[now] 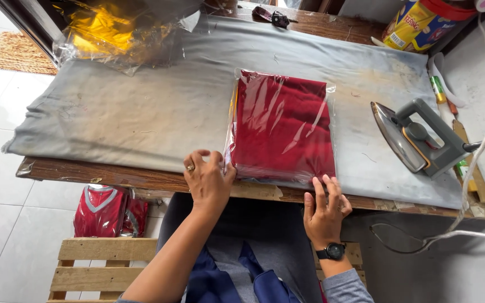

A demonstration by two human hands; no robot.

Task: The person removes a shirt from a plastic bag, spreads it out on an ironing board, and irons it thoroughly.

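A folded dark red garment in a clear plastic bag (284, 126) lies on the grey cloth-covered table (141, 106). My left hand (207, 178), with a ring on it, rests at the bag's near left corner, fingers curled on the plastic edge. My right hand (324, 206), with a black watch at the wrist, touches the bag's near right corner with spread fingers. Neither hand lifts the bag.
A grey electric iron (416, 137) stands on its heel at the right, its white cord (467, 191) hanging off the edge. Clear bags with yellow contents (108, 31) lie at the far left. Red bagged garments (108, 210) sit on the floor beside a wooden pallet (102, 264).
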